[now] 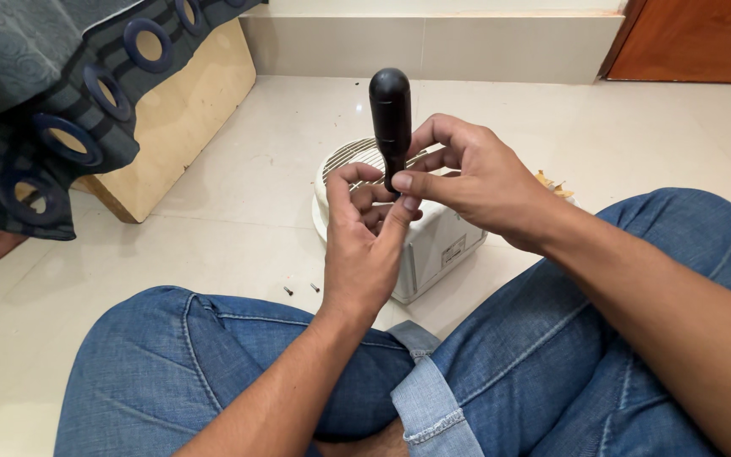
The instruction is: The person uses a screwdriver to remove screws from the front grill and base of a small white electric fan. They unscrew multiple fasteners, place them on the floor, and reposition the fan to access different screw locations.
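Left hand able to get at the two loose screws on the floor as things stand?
Probably yes. The two screws lie bare on the tile just left of the left hand, nothing between, but that hand and the right hand are both busy on the black-handled screwdriver.

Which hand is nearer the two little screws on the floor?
The left hand. It hovers just right of the two screws, while the right hand is farther right, up by the black screwdriver handle.

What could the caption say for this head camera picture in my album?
Two hands, left hand and right hand, hold a black-handled screwdriver upright over a white appliance, two screws on the floor.
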Motion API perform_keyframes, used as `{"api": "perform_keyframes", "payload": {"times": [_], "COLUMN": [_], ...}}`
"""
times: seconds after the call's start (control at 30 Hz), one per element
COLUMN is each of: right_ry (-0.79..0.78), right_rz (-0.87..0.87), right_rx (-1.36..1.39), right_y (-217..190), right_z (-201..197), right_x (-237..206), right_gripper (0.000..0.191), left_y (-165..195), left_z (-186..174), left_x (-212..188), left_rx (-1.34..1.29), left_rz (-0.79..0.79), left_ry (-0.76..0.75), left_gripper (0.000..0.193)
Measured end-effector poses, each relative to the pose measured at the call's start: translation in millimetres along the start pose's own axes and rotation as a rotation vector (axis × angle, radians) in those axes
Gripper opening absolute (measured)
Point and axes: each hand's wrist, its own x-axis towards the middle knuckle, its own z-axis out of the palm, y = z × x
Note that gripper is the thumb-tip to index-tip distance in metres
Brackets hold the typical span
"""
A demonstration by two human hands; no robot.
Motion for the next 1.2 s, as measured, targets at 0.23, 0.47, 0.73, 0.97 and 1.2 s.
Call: {"api": "perform_keyframes", "payload": {"times": [0.23,0.47,0.73,0.97,1.2], "right_ry": [0.006,-0.062,-0.119,-0.025,-0.019], "right_rz": [0.003,-0.184,-0.185,-0.132,-0.193], "right_rx": [0.060,0.121,0.202,0.146,0.086], "right_y": [-2.4,-0.3,-5.8,-6.0,-0.7], "right_z": [2.1,1.4,-1.1,-3.8,2.8], "right_x": [0.5,-0.9,-1.7,-0.7,3.7], "right_gripper": [0.033,0.051,0.056,0.057,0.039], "left_y": [-8.0,-7.9,-8.1,-9.2,-9.1], "left_z": [-1.4,-2.3,-1.5,-2.3,-2.7], "left_x": [1.6,4.9,7.7,7.0,6.6], "left_rx": [-0.035,-0.108,-0.096,-0.108,-0.087], "left_rz": [0.025,0.022,-0.023,-0.044,-0.029], "left_ry": [-0.047,-0.099,-0.097,-0.076,-0.077], "left_gripper": [0.028,0.032,0.045,0.047,0.041]}}
